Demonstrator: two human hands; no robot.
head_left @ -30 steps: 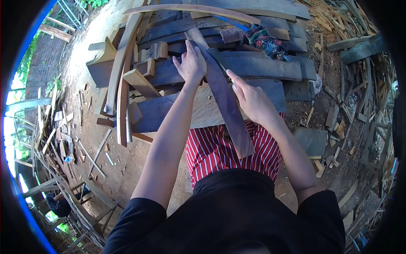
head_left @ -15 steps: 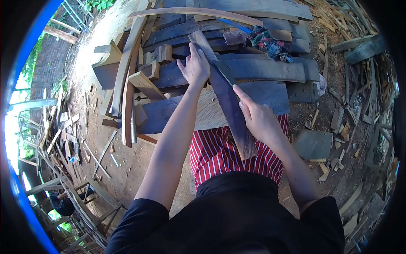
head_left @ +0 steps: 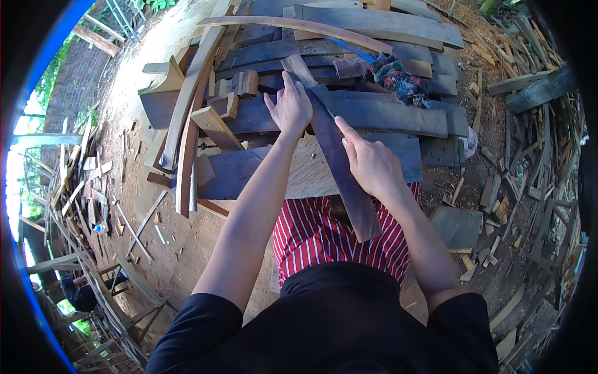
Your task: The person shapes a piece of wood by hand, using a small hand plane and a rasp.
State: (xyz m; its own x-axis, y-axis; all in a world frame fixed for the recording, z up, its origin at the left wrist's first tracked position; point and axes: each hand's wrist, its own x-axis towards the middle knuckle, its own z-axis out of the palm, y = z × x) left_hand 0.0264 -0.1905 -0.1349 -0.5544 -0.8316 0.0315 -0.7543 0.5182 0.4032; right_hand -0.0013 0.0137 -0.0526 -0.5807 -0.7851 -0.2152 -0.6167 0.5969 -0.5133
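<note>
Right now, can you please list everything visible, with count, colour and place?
long plank: one, dark brown, slanting across the pile under both hands
stacked planks: many, dark grey-brown, on the pile
curved slats: several, pale brown, left side of the pile
blocks: a few, pale, left of the left hand
cloth: one, multicoloured, far end of the pile
scraps: many, pale, ground at right
other person: one, dark clothes, lower left
left hand: one, flat on the long plank
right hand: one, on the long plank, nearer the body
</note>
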